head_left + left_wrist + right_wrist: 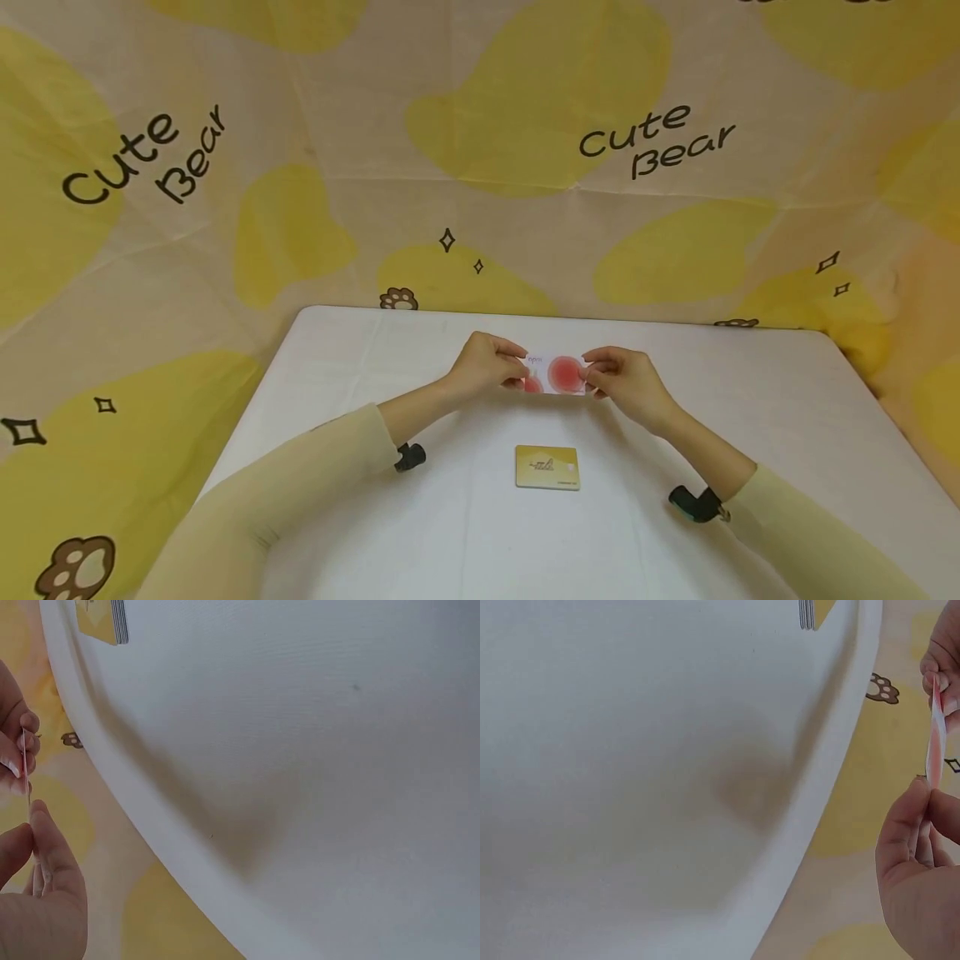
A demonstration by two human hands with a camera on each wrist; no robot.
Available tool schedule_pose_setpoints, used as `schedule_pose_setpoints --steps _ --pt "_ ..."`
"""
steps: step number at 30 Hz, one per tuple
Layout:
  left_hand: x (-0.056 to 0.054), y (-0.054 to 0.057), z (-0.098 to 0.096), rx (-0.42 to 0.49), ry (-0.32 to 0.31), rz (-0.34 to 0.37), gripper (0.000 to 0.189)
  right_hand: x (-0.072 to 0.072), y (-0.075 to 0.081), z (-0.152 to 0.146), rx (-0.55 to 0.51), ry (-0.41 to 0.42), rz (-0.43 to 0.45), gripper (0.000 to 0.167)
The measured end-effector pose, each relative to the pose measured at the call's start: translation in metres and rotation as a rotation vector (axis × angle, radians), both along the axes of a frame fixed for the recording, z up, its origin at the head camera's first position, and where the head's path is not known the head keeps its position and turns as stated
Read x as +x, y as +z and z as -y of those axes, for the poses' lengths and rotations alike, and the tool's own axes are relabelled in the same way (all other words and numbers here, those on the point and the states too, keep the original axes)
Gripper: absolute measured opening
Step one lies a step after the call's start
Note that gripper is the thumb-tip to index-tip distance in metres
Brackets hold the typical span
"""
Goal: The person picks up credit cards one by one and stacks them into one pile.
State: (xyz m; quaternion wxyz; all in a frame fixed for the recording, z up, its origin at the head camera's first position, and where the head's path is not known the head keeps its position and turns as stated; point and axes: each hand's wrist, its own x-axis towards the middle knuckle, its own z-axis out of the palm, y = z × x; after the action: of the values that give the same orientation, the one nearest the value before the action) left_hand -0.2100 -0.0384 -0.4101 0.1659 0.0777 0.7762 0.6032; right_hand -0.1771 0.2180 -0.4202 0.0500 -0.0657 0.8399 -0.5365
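Note:
A white card with red-pink round shapes (565,374) is held up between both hands above the far part of the table. My left hand (486,363) pinches its left edge between thumb and fingers. At the opposite edge, my right hand (628,383) pinches it the same way. In the right wrist view the card (934,742) appears nearly edge-on and slightly bowed; in the left wrist view the card (26,761) is a thin line. Nearer the body lies a yellow card stack (547,467), flat on the table, with several layered edges showing in the left wrist view.
The table (465,533) has a white cover and rounded far corners. Behind it hangs a yellow-and-beige cloth (517,225) printed with words and paw marks. A dark device is worn near each wrist, such as the right wrist camera (696,504).

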Motion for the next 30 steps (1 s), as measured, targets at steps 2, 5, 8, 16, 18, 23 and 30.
schedule_pose_setpoints --steps 2,5,8,16,18,23,30 --pt "0.003 -0.001 0.002 -0.002 -0.002 0.002 0.028 0.001 -0.001 0.000 0.003 0.008 0.004 0.027" --pt "0.006 -0.001 0.003 -0.004 -0.009 0.003 0.027 0.004 -0.002 0.000 0.010 0.017 0.003 0.028" --pt "0.009 0.000 0.003 -0.008 -0.018 0.002 0.026 0.007 -0.002 0.000 0.017 0.017 0.002 0.027" --pt "0.019 0.001 0.005 -0.013 -0.037 0.015 0.030 0.016 -0.001 0.002 0.023 0.015 0.036 0.028" --pt "0.022 0.001 0.005 -0.025 -0.035 0.018 0.028 0.019 -0.001 0.003 0.017 0.016 0.048 0.028" --pt "0.029 -0.001 0.008 -0.039 -0.035 0.031 0.027 0.025 -0.001 0.003 -0.001 0.031 0.063 0.028" --pt "0.035 -0.005 0.011 -0.025 -0.059 0.030 0.031 0.032 0.000 0.006 -0.027 0.042 0.090 0.030"
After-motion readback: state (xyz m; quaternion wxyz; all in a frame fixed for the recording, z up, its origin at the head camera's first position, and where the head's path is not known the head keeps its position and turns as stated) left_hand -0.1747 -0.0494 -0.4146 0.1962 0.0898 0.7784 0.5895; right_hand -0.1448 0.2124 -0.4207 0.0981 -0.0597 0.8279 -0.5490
